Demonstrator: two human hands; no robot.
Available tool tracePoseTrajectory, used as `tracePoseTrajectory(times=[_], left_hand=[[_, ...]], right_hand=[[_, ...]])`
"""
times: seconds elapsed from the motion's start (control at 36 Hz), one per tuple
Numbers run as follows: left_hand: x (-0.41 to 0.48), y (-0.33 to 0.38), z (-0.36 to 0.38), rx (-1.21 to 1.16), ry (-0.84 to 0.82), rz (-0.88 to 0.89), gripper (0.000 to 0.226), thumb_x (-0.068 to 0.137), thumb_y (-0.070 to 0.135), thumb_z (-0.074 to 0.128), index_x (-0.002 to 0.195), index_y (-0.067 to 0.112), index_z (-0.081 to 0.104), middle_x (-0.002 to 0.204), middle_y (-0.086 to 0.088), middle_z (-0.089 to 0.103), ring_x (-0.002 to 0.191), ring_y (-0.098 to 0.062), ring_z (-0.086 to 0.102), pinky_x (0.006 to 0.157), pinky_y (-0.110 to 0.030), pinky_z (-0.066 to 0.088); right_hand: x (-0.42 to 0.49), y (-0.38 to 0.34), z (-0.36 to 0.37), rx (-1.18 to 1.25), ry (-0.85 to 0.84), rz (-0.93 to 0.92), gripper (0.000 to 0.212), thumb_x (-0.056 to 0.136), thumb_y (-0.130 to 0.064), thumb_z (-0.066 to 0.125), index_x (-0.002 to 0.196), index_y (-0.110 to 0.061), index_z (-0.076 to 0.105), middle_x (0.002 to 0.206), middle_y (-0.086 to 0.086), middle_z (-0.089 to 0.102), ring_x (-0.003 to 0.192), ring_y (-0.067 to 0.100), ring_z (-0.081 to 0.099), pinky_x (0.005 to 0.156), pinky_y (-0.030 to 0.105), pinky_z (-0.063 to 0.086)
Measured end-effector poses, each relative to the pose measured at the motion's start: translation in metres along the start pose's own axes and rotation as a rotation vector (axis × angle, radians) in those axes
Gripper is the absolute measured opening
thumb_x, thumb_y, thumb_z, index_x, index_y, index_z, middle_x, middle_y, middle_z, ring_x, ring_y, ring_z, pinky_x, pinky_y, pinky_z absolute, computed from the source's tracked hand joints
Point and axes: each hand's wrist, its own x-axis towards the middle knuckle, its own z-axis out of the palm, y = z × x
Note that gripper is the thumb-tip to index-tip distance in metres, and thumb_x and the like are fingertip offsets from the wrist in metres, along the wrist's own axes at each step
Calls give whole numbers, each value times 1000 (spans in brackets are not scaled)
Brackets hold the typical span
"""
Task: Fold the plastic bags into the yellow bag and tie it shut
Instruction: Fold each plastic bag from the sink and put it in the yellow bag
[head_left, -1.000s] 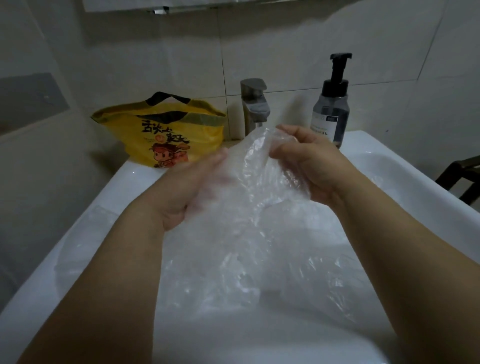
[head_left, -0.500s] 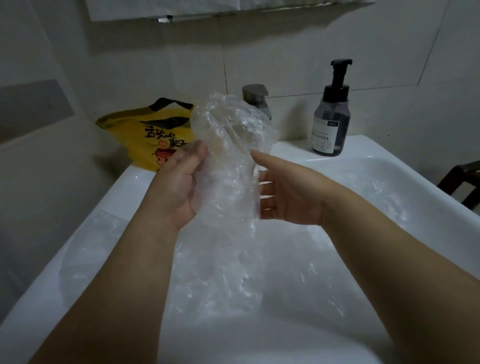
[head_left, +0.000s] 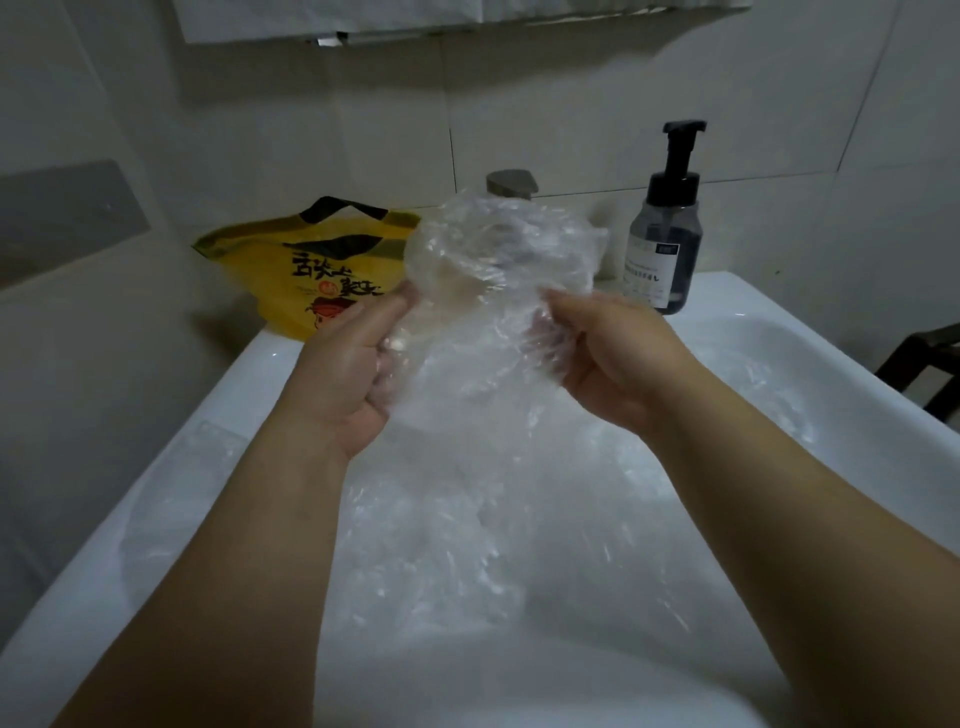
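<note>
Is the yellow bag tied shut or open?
Open: the yellow bag shows a gaping mouth and its black handle stands loose, untied.

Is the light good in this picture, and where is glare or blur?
Head view: dim, flat light; small glints on the clear plastic bag gripped by the left hand and right hand; the near sink rim looks soft and blown-out.

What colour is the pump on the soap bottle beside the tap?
The pump is black; the head view shows it.
</note>
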Motion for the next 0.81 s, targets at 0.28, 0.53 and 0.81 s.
tracePoseTrajectory(times=[0.28,0.53,0.81], left_hand=[[-2,8,-4,-209,19,-149,32,93,34,57,118,17,67,115,-1,70,108,-19,66,87,-38,53],[-11,7,10,-152,-199,-303,33,89,43,55,88,17,74,71,1,67,52,-6,61,44,-17,49],[-9,18,1,-494,31,-155,35,93,35,52,115,11,66,93,-3,75,86,-9,72,74,-16,56]], right_hand=[[-9,-14,-1,-29,241,-67,29,93,-13,58,67,-16,45,55,0,44,52,12,43,54,26,39],[-8,-9,-5,-397,93,-3,19,94,-27,56,87,-11,64,68,15,57,49,21,53,53,26,48],[-8,-10,-10,-199,95,-15,36,92,-23,57,57,-17,63,47,-6,56,42,8,53,48,19,42]])
